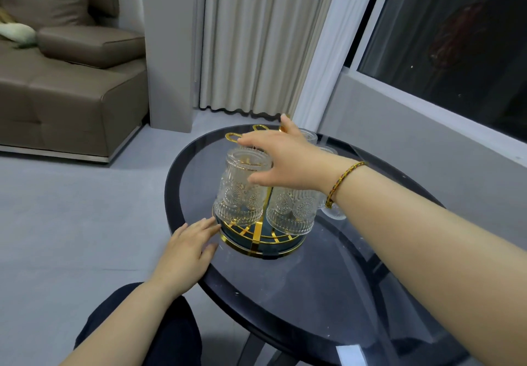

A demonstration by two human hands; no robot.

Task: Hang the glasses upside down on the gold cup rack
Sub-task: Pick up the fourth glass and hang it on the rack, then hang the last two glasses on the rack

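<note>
The gold cup rack (258, 238) stands on a round dark glass table (328, 294), with a gold-rimmed round base and gold prongs (232, 137) sticking up at the back. An embossed clear glass (241, 191) hangs upside down on the rack's front left. A second upside-down glass (293, 213) hangs to its right. More glasses (310, 137) show partly behind my right hand. My right hand (288, 160) hovers over the left glass, fingers spread, thumb against its side. My left hand (186, 254) lies flat on the table edge, fingertips touching the rack's base.
A brown sofa (71, 80) stands at the left on the grey floor. Pale curtains (256, 37) hang behind the table, and a dark window (442, 37) runs along the right wall. My dark-trousered knee (159, 331) is below the table's near edge.
</note>
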